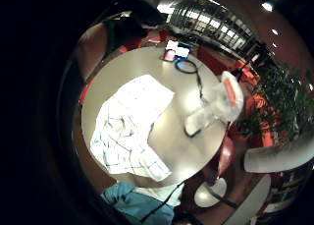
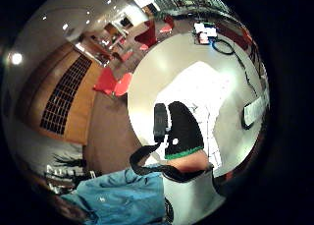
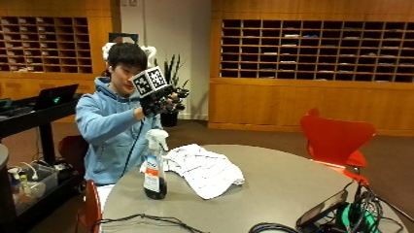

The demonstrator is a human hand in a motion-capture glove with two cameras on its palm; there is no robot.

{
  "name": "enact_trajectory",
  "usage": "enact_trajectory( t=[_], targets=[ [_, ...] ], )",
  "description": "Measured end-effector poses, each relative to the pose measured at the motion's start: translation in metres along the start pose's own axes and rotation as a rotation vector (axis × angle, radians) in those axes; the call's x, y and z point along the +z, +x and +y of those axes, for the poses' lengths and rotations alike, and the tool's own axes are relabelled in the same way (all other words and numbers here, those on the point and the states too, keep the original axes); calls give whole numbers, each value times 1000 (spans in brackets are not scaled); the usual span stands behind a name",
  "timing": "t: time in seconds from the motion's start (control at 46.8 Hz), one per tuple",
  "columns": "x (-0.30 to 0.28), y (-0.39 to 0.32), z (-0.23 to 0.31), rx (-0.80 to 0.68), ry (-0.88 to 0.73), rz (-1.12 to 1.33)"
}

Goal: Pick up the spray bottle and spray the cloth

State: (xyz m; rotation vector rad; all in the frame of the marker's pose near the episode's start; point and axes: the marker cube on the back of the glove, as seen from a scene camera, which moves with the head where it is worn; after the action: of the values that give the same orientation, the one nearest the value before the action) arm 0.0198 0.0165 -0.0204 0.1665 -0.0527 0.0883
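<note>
A wall of wooden pigeonholes [image 3: 310,48] backs the round grey table [image 3: 284,179]. 1 red chair [image 3: 336,138] stands behind it. The white checked cloth [image 3: 204,170] lies crumpled beside the upright spray bottle [image 3: 154,165]. High above both, the gloved right hand [image 3: 158,102] holds nothing, fingers loosely curled.

Gloved right hand [image 3: 160,101]: raised above the table [image 3: 278,179], touching nothing.
Spray bottle [image 3: 154,165]: upright on the table, below the hand.
Cloth [image 3: 202,169]: beside the bottle, under the hand.
</note>
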Motion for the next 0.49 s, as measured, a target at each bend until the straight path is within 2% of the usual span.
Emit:
enact_trajectory(
  t=[0.171, 0.278, 0.427, 0.492],
  targets=[
    [-14, 20, 10, 71, 149, -84],
    [-25, 23, 34, 111, 284, -191],
    [-32, 58, 66, 245, 495, -250],
    [-32, 71, 79, 329, 496, -308]
  ],
)
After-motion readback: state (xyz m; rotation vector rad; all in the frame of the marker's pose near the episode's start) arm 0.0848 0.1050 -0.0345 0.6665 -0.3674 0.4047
